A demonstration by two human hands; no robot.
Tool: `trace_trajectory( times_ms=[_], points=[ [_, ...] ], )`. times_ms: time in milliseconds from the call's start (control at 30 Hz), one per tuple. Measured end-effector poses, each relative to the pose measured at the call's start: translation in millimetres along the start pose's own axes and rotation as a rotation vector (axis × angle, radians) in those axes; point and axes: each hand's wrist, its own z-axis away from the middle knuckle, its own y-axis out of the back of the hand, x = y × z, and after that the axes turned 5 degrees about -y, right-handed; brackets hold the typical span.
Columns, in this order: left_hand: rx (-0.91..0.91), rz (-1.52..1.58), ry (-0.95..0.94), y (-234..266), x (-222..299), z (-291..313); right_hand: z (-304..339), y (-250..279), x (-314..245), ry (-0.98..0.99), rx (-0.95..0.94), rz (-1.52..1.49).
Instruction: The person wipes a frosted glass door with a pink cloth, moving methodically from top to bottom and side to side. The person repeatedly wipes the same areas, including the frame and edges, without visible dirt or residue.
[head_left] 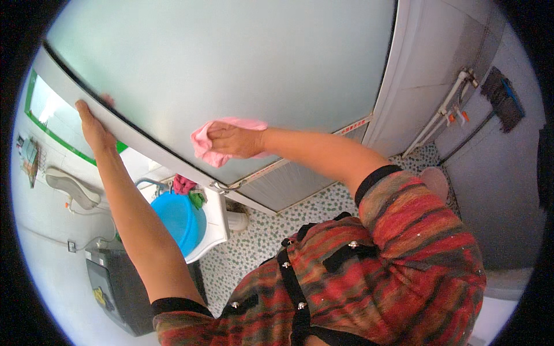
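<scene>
A frosted glass door (242, 63) in a pale frame fills the upper middle of the head view. My right hand (235, 142) presses a crumpled pink cloth (209, 151) flat against the lower part of the glass, fingers bent over the fabric. At the far left, my left hand (96, 128) grips the door's edge frame (133, 131); its fingertips are partly hidden behind the frame. Below the cloth, a metal door handle (229, 187) sits on the frame.
A white washbasin (216, 222) at the lower left holds a blue plastic tub (183, 222), with a dark pink cloth (184, 184) and a green cloth (197, 199) beside it. A dark washing machine (118, 288) stands nearby. Pipes (441, 112) and a broom (503, 101) are along the right wall.
</scene>
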Motion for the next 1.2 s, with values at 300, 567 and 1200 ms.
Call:
trace_trajectory(
  times_ms=[300,567,1200],
  points=[
    [-0.021,0.037,0.012,5,-4,-4,31,27,-9,-0.341,-0.063,-0.943],
    [-0.031,0.018,0.010,3,-3,-2,164,168,-15,-0.067,0.018,0.988],
    [0.056,0.002,-0.013,0,-9,-7,75,103,-11,0.085,0.261,0.679]
  ],
)
